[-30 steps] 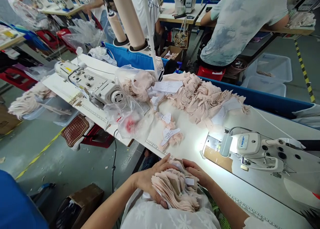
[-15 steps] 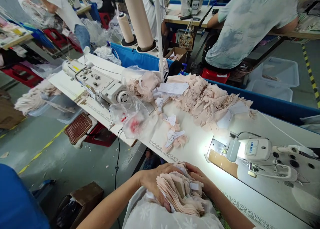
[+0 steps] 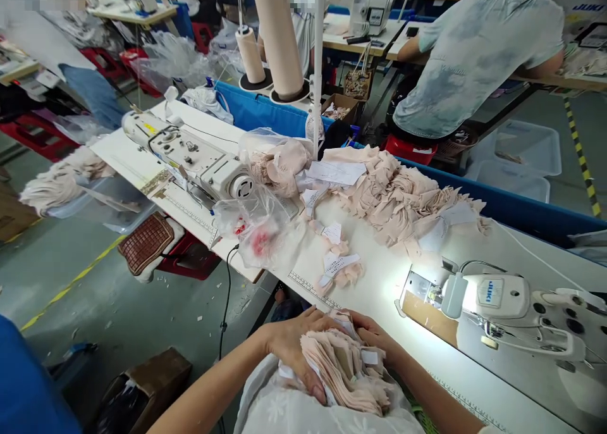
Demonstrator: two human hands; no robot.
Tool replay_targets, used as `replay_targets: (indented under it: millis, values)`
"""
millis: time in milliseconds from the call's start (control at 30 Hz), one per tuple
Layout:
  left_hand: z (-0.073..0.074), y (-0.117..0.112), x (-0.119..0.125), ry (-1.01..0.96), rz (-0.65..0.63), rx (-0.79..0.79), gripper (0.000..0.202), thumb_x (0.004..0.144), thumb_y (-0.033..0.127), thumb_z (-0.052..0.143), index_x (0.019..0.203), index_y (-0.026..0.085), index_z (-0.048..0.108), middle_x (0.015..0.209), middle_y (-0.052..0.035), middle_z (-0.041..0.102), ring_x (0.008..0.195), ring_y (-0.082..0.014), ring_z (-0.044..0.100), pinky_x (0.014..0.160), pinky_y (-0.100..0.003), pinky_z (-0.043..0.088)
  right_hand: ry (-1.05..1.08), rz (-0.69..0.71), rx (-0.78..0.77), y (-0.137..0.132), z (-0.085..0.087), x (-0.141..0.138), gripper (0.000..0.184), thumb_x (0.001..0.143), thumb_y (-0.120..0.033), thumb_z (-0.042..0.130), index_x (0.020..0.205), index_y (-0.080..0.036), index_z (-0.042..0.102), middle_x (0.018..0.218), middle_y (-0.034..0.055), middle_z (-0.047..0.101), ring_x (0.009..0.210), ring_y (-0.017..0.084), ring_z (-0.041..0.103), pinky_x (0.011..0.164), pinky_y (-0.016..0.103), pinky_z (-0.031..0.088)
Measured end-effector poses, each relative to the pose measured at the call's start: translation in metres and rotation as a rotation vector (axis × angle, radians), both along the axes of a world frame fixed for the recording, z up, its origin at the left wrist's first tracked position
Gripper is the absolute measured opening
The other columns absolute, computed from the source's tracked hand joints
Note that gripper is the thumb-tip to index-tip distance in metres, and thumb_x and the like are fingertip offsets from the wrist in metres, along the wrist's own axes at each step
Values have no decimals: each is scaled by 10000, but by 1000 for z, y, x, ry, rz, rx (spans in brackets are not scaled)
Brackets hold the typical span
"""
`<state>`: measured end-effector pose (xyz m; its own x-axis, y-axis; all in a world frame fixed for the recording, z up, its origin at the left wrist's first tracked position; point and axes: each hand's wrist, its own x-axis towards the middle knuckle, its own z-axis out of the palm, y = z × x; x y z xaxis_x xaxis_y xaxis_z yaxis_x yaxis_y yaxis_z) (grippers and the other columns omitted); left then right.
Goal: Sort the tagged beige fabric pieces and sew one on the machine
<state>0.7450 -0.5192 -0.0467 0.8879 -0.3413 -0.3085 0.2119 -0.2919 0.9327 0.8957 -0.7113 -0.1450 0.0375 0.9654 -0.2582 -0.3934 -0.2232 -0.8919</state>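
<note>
Fabric stack (image 3: 341, 371) sits clasped between left hand (image 3: 293, 340) and right hand (image 3: 378, 334). Peach cloth (image 3: 403, 197) heaps the white table (image 3: 379, 279) alongside; a co-worker (image 3: 478, 64) sits beyond.

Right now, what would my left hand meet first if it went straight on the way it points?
Beyond the fabric bundle it holds, your left hand would probably meet your right hand first, though depth there is unclear.

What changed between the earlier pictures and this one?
The co-worker in blue jeans has moved left across the background. Nothing was taken up or let go: the left hand and right hand still hold the stack of pale pink fabric pieces. The JUKI sewing machine stayed put.
</note>
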Motion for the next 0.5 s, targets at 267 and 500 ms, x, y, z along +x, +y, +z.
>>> replay_targets:
  millis: [267,500]
  values:
    - [-20,5,-18,-56,89,-234,1225,407,778,832,1429,252,411,1365,-110,418,1338,-375,345,1189,-545,211,-295,135,58,22,23,18,505,781,-263,516,1269,-194,625,1198,90,658,1156,313,574,1031,486,435]
    - [-16,15,-24,-52,136,-292,1182,419,726,871,1430,286,446,1392,-122,391,1352,-429,326,1171,-612,200,-985,-348,181,125,85,106,321,978,-289,391,1222,-212,587,1010,70,683,979,237,656,850,372,550]
